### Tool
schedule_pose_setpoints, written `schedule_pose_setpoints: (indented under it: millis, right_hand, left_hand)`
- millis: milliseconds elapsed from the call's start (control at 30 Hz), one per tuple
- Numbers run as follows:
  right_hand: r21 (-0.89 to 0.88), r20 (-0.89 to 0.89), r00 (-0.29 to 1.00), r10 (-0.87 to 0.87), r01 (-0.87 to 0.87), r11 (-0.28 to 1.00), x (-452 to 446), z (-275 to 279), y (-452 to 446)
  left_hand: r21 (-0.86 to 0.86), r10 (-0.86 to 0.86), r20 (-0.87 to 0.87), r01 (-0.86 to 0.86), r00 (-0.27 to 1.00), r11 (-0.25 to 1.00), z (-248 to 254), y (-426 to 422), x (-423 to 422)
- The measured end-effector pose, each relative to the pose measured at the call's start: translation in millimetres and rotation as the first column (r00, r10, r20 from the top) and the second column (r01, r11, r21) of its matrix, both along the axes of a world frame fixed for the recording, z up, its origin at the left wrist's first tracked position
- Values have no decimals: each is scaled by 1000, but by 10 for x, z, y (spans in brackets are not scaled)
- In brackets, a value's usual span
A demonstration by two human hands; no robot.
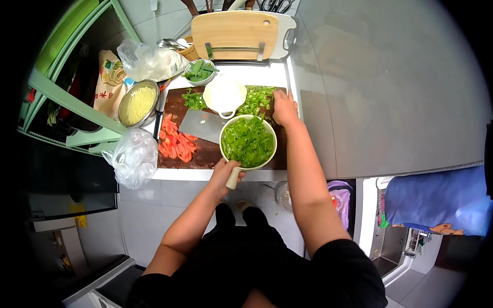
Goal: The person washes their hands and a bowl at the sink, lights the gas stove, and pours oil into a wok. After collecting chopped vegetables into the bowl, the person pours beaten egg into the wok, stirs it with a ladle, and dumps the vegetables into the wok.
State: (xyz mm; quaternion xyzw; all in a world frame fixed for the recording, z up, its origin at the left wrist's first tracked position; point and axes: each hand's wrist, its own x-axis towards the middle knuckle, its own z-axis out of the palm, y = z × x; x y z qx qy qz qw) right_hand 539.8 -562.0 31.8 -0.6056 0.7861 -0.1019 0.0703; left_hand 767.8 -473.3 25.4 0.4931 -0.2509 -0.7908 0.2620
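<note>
My left hand is closed around the handle of a cream bowl filled with chopped green vegetable, held over the front of a dark cutting board. At the board's right edge, my right hand has its fingers stretched out beside a pile of chopped greens. A white two-handled bowl stands between that pile and some chopped herbs. Left of the held bowl lie a wide knife blade, partly hidden, and sliced red pieces that look like tomato.
A metal bowl of pale shreds and plastic bags sit at the left, near a green shelf. Behind the board are a small bowl of green pieces and an upright wooden board. A grey surface extends to the right.
</note>
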Motion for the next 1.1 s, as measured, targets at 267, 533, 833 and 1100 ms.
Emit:
schedule_pose_setpoints:
  millis: [267,533,833,1100]
  right_hand:
    - [528,-371,888,272,-39,848,-316,-196,-284]
    - [445,-281,935,215,-71,893,-464,-366,-247]
    - [383,-140,968,210,-143,913,-514,-407,-178]
    - [276,2,981,192,-185,943,-572,-265,-246]
  left_hand:
    - [-25,-22,-7,21,1000,999,14,162,247]
    - [-19,-5,4,5,1000,1000,52,218,306]
    - [-6,-12,25,12,1000,1000,41,204,321]
    - [-24,-13,18,13,1000,1000,-32,100,325]
